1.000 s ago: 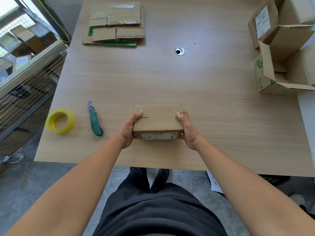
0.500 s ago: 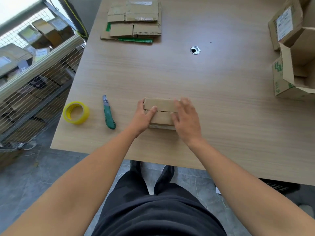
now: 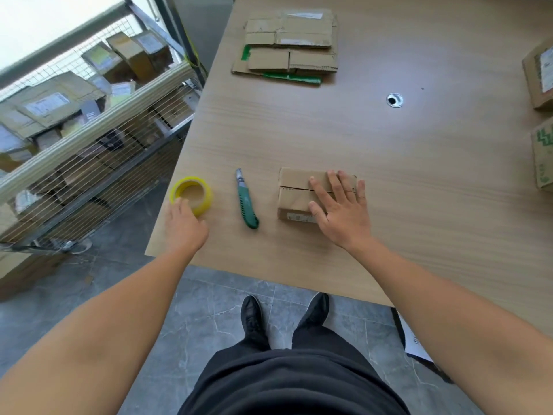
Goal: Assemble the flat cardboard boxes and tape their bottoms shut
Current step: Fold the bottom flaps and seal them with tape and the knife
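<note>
A small assembled cardboard box [image 3: 294, 193] sits near the table's front edge, its two closed flaps facing up with the seam between them showing. My right hand [image 3: 339, 208] lies flat on those flaps, fingers spread, pressing them down. A yellow roll of tape [image 3: 192, 194] rests near the table's left edge. My left hand [image 3: 184, 224] is at the roll, fingertips touching its near rim; a grip on it does not show. A stack of flat cardboard boxes [image 3: 288, 46] lies at the far left of the table.
A green utility knife [image 3: 247, 202] lies between the tape and the box. Assembled boxes [image 3: 541, 76] stand at the right edge. A cable hole [image 3: 394, 100] sits mid-table. A wire cage cart [image 3: 89, 136] full of parcels stands left of the wooden table [image 3: 419, 181].
My left hand let go of the box and moved left to the tape roll. My right hand shifted from the box's side onto its top flaps.
</note>
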The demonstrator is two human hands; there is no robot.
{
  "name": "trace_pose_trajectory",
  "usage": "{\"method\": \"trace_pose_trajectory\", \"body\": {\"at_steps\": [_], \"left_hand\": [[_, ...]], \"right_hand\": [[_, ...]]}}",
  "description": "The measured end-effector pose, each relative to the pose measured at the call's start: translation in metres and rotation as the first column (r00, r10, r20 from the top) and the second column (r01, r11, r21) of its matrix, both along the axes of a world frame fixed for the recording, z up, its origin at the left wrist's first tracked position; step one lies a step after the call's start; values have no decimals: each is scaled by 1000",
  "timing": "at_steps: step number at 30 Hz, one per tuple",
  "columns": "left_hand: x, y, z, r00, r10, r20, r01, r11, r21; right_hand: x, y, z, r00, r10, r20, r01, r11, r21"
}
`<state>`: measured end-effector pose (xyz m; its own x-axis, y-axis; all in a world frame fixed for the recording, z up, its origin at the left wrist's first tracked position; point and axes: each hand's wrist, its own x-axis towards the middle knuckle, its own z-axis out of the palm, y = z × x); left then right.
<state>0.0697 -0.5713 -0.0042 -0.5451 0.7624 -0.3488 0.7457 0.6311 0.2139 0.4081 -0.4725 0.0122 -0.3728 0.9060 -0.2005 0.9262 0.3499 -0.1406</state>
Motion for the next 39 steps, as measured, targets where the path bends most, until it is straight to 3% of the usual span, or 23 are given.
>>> {"method": "trace_pose_trajectory", "body": {"at_steps": [3,6,11,15,19,21,23,26,28,29,33,36,39], "left_hand": [[-27,0,-2,965,-238,-114,222,966,-135],[-37,13,3,902,-405,-151,393,914,-104],[-14,35,23,914,-406,-21,399,886,237],[37,68,46,810,-586,-25,527,708,471],[93,99,57,647,-761,-43,662,533,527],[115,108,55,606,-795,-42,687,496,531],[127,113,50,619,-781,-84,698,498,514],[128,116,39,651,-745,-145,684,492,538],[127,115,33,650,-740,-173,690,478,544],[127,114,31,645,-741,-187,695,467,547],[127,111,24,612,-743,-270,721,385,576],[126,111,20,594,-733,-331,740,336,583],[125,113,19,580,-733,-355,753,318,576]], "right_hand": [[-2,3,0,1000,-14,10,14,1000,-24],[0,7,1,1000,-29,10,29,998,-52],[-4,9,3,999,-35,37,39,994,-100],[-7,7,7,998,-64,-14,61,990,-127],[-8,1,5,976,-116,-184,107,993,-58],[-6,0,5,948,-144,-284,136,990,-50],[-5,2,6,880,-211,-426,196,977,-78],[-8,6,10,578,-365,-730,348,919,-184],[-9,11,12,425,-428,-797,402,879,-258],[-9,15,13,434,-427,-794,405,879,-251],[-7,35,19,675,-360,-644,329,928,-174],[-10,45,23,700,-395,-595,319,918,-235],[-12,41,22,658,-420,-625,354,905,-236]]}}
